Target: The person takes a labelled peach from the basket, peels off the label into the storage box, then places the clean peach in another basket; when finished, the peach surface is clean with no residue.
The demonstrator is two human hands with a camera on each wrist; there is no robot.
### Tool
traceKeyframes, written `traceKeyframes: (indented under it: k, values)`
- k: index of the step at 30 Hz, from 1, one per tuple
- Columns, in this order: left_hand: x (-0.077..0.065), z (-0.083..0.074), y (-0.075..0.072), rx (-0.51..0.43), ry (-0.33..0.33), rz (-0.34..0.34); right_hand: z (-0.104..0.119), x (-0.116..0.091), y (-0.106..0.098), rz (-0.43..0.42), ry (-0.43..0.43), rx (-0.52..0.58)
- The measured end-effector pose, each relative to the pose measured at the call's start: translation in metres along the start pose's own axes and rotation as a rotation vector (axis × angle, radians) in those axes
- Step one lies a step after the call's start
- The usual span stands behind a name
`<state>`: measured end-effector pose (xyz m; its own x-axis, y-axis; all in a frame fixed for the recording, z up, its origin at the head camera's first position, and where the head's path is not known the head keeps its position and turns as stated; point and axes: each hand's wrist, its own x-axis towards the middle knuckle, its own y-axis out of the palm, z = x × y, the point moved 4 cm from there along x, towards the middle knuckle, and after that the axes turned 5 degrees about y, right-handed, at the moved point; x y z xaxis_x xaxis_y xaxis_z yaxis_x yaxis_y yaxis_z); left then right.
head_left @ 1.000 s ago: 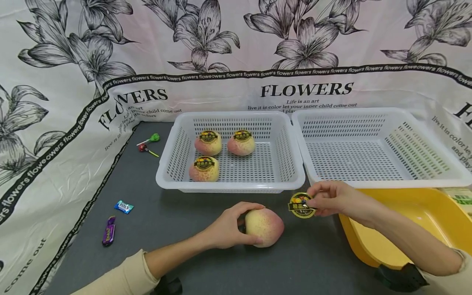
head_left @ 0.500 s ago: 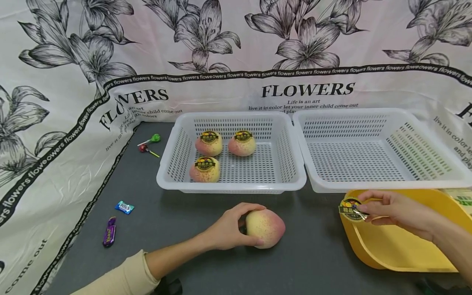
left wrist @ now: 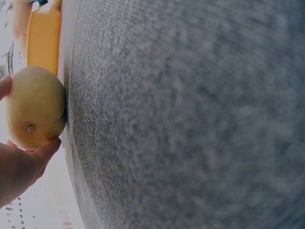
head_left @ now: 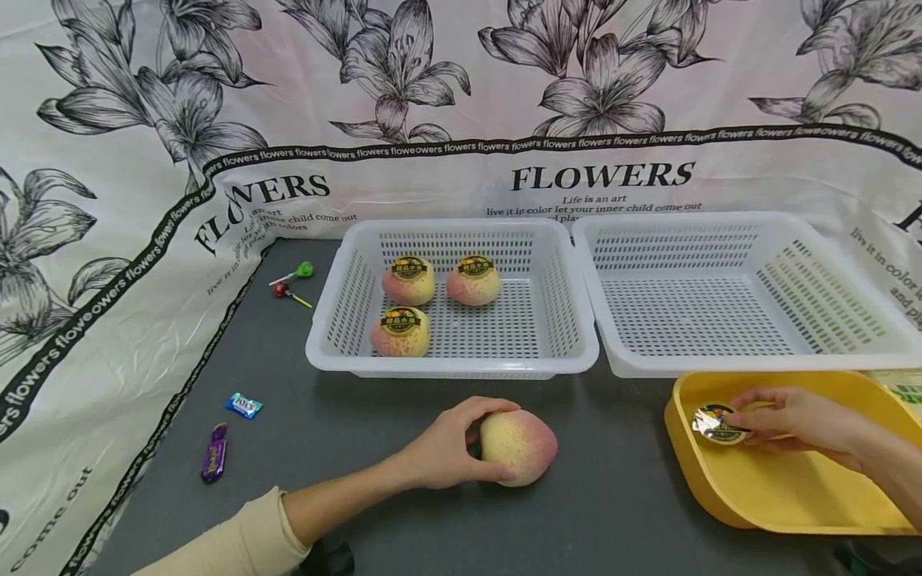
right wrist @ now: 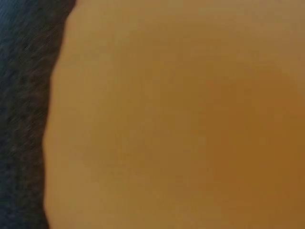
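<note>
My left hand [head_left: 455,448] grips a peach [head_left: 520,448] that rests on the dark tabletop; no label shows on the side facing the head camera. The left wrist view has the same peach [left wrist: 35,107] between thumb and fingers. Over the left part of a yellow tub [head_left: 792,500], my right hand [head_left: 799,420] pinches a round black-and-gold sticker [head_left: 719,422] by its edge. The sticker's surface catches a bright glare. Only the blurred yellow tub wall [right wrist: 167,119] and some dark cloth fill the right wrist view.
A white basket [head_left: 454,366] holds three labelled peaches [head_left: 407,282]. Beside it on the right stands another white basket [head_left: 749,364], just behind the tub. Two lollipops [head_left: 302,270], a blue-wrapped candy [head_left: 243,405] and a purple-wrapped candy [head_left: 214,453] lie at the left.
My right hand has carried the sticker rightward from beside the peach to over the yellow tub, and the sticker has tilted. My left hand and the peach have stayed in place.
</note>
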<state>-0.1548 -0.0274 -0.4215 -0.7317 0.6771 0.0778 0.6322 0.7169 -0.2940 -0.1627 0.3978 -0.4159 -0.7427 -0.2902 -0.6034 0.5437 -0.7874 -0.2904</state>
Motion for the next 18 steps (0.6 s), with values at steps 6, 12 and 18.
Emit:
traceKeyframes:
  k: [6,12,18]
  values:
    - [0.0001,-0.0002,0.0004,0.001,0.007,-0.001,-0.0032,0.0042,0.0015,-0.100,0.035,-0.129]
    - [0.0000,0.0004,0.0013,-0.001,0.010,-0.003,0.0008,0.0070,0.0058,-0.187,0.039,-0.236]
    - [0.0002,0.0003,0.0012,-0.004,0.007,0.000,0.0031,0.0077,0.0089,-0.249,0.064,-0.283]
